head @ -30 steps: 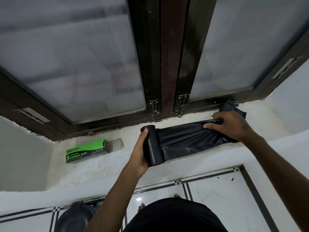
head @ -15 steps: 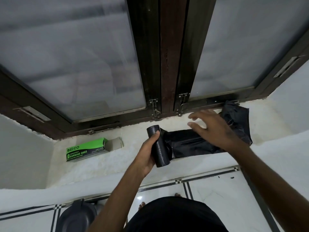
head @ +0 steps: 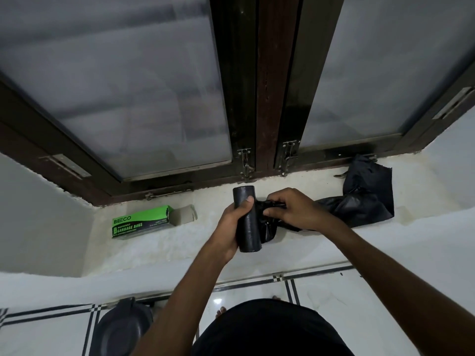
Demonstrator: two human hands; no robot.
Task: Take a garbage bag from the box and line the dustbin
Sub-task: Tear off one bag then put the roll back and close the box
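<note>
The green box (head: 140, 222) on the ledge reads "BECO" and "GARBAGE BAGS"; smaller print is illegible.

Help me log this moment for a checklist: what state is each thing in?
Roll of garbage bags: held upright in left hand.
Unrolled bag: attached, bunched near roll, pinched by right hand.
Garbage bag box: lying on sill, end flap open.
Dustbin: on floor, unlined.
Window: shut, latched.
</note>
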